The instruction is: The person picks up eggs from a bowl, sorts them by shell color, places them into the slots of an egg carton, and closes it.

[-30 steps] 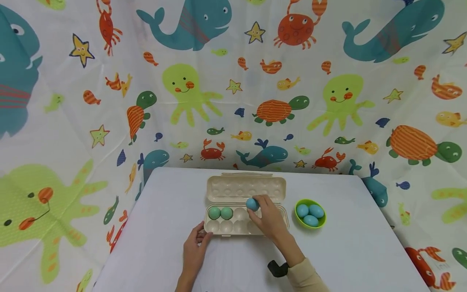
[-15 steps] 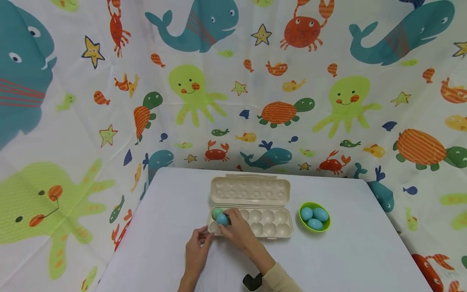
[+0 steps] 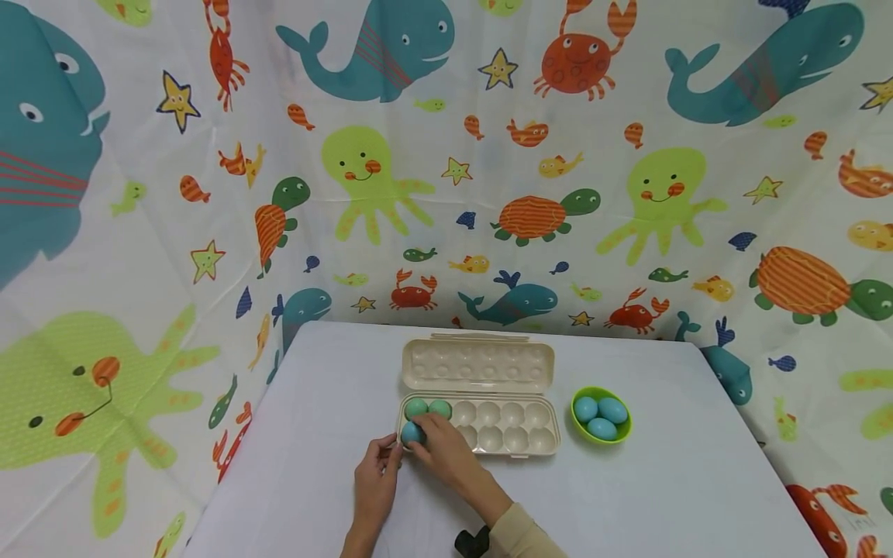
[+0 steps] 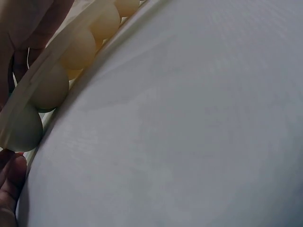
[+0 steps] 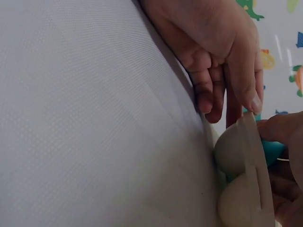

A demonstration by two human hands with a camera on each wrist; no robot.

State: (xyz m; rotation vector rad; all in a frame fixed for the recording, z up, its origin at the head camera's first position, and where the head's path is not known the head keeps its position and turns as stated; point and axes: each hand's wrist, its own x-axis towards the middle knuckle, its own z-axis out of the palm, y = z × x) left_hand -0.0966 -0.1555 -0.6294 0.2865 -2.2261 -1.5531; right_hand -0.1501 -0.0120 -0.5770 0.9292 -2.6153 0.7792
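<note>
In the head view, a beige egg carton (image 3: pixel 515 455) lies with its lid folded back. My right hand (image 3: pixel 453 459) pinches a blue egg (image 3: pixel 412 432) at the front left cup. Behind it, two green eggs (image 3: pixel 416 408) sit in the back row, the right one partly covered by my fingers. My left hand (image 3: pixel 377 482) holds the carton's left end; the right wrist view has its thumb (image 5: pixel 251 98) on the rim. Also there, the blue egg (image 5: pixel 271 151) shows between the right hand's fingers and the carton. Rounded cup undersides (image 4: pixel 78 51) fill the left wrist view's corner.
A lime green bowl (image 3: pixel 580 428) with three blue eggs stands right of the carton. The carton's lid (image 3: pixel 478 366) lies open toward the back. A white cloth (image 3: pixel 649 496) covers the table, and a sea-animal curtain (image 3: pixel 474 178) hangs behind it.
My right hand has carried the blue egg leftward across the carton, then down into the front left cup. My left hand has stayed at the carton's end. The view has shifted slightly.
</note>
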